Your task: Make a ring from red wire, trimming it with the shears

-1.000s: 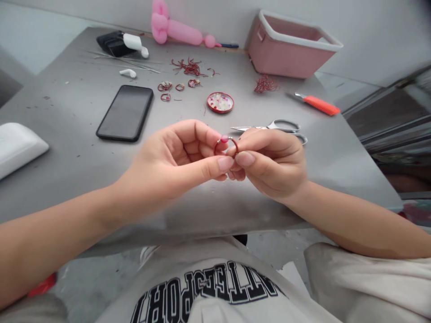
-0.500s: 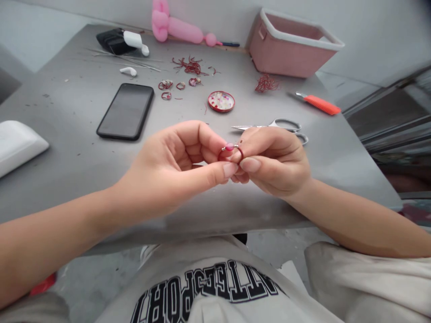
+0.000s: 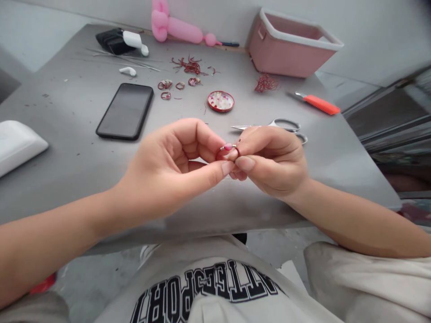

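Observation:
Between my hands is a small dark-red cord ring point(image 3: 228, 147) with a pink bead and a silver bead on each side of it. The thumb and fingers of my left hand point(image 3: 175, 168) pinch its left and lower side. On the right, my right hand point(image 3: 274, 161) pinches the cord between thumb and index finger. The fingertips of both hands nearly meet, so the bottom of the ring is partly hidden. Grey scissors point(image 3: 286, 125) lie on the table just behind my right hand. Farther back is a red-rimmed round lid point(image 3: 221, 109) holding many small beads.
Several finished-looking cord rings point(image 3: 164, 85) lie behind my hands, near red cord scraps point(image 3: 191, 66) and another cord bundle point(image 3: 266, 83). A phone point(image 3: 125, 111) is at left. An orange-handled cutter point(image 3: 321, 105), pink bin point(image 3: 289, 49), pink balloon point(image 3: 185, 30) and earbud point(image 3: 128, 71) are around.
Both hands and the cord ring have shifted very slightly to the left. The grip of each hand looks the same, and the things on the table have stayed put.

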Available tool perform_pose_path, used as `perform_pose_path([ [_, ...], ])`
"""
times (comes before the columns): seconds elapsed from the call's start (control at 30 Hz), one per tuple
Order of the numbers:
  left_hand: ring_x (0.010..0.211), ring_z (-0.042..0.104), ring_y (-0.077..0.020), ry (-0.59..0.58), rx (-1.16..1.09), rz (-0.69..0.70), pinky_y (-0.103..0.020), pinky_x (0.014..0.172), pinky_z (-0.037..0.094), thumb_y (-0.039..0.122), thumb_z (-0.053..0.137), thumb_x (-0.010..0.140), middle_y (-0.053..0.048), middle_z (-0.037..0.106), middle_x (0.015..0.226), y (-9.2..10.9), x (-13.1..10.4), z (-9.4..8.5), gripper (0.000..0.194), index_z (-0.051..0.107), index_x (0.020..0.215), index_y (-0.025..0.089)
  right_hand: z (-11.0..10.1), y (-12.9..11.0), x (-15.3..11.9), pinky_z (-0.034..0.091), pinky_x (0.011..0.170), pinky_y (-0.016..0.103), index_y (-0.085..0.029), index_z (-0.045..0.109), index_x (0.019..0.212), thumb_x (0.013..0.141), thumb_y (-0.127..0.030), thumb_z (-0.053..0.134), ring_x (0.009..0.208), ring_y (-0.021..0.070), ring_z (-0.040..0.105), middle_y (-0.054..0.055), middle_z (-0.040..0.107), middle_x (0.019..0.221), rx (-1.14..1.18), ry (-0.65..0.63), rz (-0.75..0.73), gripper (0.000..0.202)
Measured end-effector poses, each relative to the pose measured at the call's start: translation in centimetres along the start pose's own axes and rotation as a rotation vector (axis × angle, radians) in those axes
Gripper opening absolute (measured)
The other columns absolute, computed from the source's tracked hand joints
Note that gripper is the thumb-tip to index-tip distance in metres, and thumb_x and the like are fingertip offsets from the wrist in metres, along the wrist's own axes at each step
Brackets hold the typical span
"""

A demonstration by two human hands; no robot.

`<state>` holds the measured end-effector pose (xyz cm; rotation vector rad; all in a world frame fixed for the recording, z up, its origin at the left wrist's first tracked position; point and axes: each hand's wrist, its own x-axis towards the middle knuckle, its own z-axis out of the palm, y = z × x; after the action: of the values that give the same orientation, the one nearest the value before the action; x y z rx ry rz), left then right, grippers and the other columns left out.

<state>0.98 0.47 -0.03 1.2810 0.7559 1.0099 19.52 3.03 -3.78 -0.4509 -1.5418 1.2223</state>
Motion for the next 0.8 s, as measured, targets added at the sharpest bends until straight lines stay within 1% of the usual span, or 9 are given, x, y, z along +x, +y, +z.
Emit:
perform_pose_path([
  [0.1,0.08,0.076,-0.0165,0.009,0.019,0.019,-0.032,0.078,0.066,0.019,0.089,0.076,0.003,0.074,0.08,0.0,-0.1,0.1,0.022,0.068,0.08,0.023,-0.1,0.1,0.0,0.04,0.043,0.018,-0.019,0.068,0.078,0.086,-0.029,0.08,0.049,0.0048,0.053,-0.004,0.065,0.063,0.006,-0.002,-0.031,0.018],
  [0.17,0.079,0.076,-0.0159,0.017,0.027,0.029,-0.031,0.077,0.066,0.02,0.088,0.078,0.003,0.075,0.083,0.0,-0.1,0.0,0.021,0.068,0.083,0.024,-0.4,0.0,0.0,0.043,0.044,0.018,-0.019,0.069,0.08,0.087,-0.032,0.079,0.05,0.0047,0.054,-0.003,0.066,0.067,-0.004,-0.02,-0.012,0.019],
  [0.33,0.079,0.076,-0.0157,0.024,0.044,0.116,-0.029,0.073,0.063,0.02,0.084,0.084,0.007,0.075,0.078,-0.2,0.0,-0.5,0.024,0.071,0.102,0.03,-1.3,-0.3,0.1,0.051,0.053,0.02,-0.019,0.074,0.093,0.09,-0.038,0.077,0.059,0.0066,0.06,0.0,0.07,0.079,-0.08,-0.064,0.055,0.02],
  [0.43,0.081,0.076,-0.0154,0.012,0.033,0.146,-0.029,0.075,0.064,0.021,0.082,0.086,0.007,0.076,0.081,-0.3,0.1,-0.8,0.023,0.075,0.104,0.033,-1.3,-0.8,0.1,0.053,0.056,0.023,-0.02,0.076,0.096,0.09,-0.038,0.078,0.062,0.0082,0.061,0.0,0.07,0.08,-0.161,-0.054,0.037,0.019],
  [0.53,0.084,0.076,-0.0152,0.01,-0.008,0.101,-0.029,0.08,0.066,0.022,0.081,0.087,0.006,0.078,0.087,-0.3,0.3,-0.9,0.024,0.078,0.107,0.034,-1.8,-2.0,0.5,0.056,0.064,0.026,-0.023,0.077,0.095,0.091,-0.034,0.075,0.067,0.0103,0.063,0.001,0.071,0.083,-0.333,-0.031,0.02,0.012],
  [0.6,0.085,0.077,-0.0155,0.007,-0.04,0.052,-0.029,0.082,0.068,0.023,0.081,0.087,0.004,0.079,0.091,-0.3,0.4,-0.9,0.023,0.08,0.108,0.033,-3.0,-3.0,1.0,0.058,0.073,0.031,-0.025,0.077,0.096,0.091,-0.033,0.073,0.074,0.0139,0.065,0.003,0.073,0.088,-0.546,-0.05,0.059,0.01],
  [0.63,0.087,0.077,-0.016,0.006,-0.052,0.032,-0.029,0.082,0.068,0.023,0.08,0.087,0.004,0.079,0.093,-0.2,0.5,-1.0,0.023,0.08,0.108,0.032,-4.0,-3.5,1.3,0.059,0.077,0.034,-0.025,0.077,0.098,0.09,-0.034,0.073,0.079,0.0164,0.066,0.004,0.074,0.091,-0.682,-0.078,0.102,0.012],
  [0.73,0.091,0.077,-0.0181,0.001,-0.069,0.017,-0.03,0.084,0.069,0.026,0.081,0.087,0.0,0.079,0.099,-0.1,0.7,-1.2,0.024,0.08,0.11,0.03,-8.2,-4.4,2.0,0.057,0.087,0.045,-0.024,0.076,0.105,0.09,-0.036,0.066,0.09,0.0249,0.067,0.009,0.075,0.101,-1.144,-0.195,0.324,0.021],
  [0.8,0.092,0.077,-0.0179,-0.005,-0.08,0.021,-0.03,0.085,0.069,0.027,0.08,0.087,0.0,0.078,0.095,-0.1,0.8,-1.2,0.025,0.078,0.112,0.03,-11.4,-4.6,1.8,0.054,0.09,0.05,-0.022,0.074,0.107,0.093,-0.033,0.058,0.097,0.0297,0.066,0.012,0.074,0.105,-1.374,-0.264,0.5,0.025],
])
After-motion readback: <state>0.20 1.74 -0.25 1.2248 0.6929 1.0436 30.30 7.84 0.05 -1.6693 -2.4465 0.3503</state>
